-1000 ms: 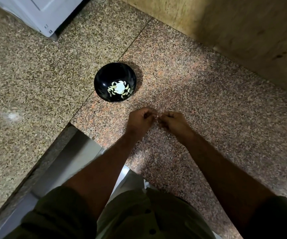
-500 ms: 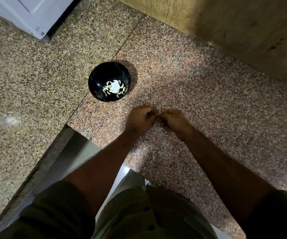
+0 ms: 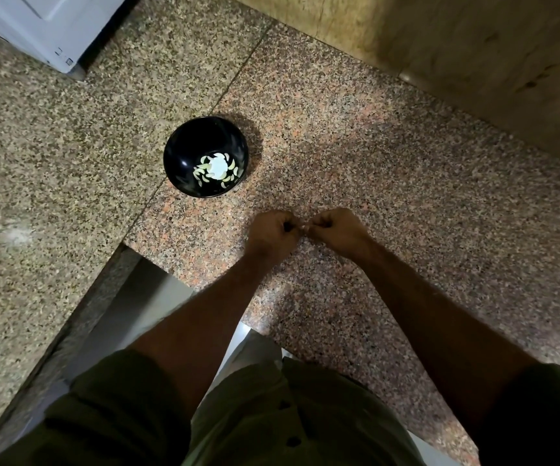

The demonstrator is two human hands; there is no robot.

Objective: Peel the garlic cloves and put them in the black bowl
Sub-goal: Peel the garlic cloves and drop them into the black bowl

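Note:
A glossy black bowl (image 3: 184,156) stands on the granite counter, up and to the left of my hands. Several pale peeled garlic cloves (image 3: 216,169) lie at its bottom. My left hand (image 3: 272,232) and my right hand (image 3: 337,230) meet fingertip to fingertip just above the counter, both with curled fingers. Between the fingertips they pinch a small garlic clove (image 3: 302,228), of which only a pale sliver shows.
The speckled granite counter (image 3: 389,183) runs on to the right and back to a tan wall (image 3: 473,45). A white appliance (image 3: 47,25) stands at the far left corner. The counter's front edge (image 3: 151,264) drops away below my left forearm.
Both hands have stayed together at the same spot, with only small finger movement on the clove. The camera has shifted slightly, so the bowl sits a little differently in the frame.

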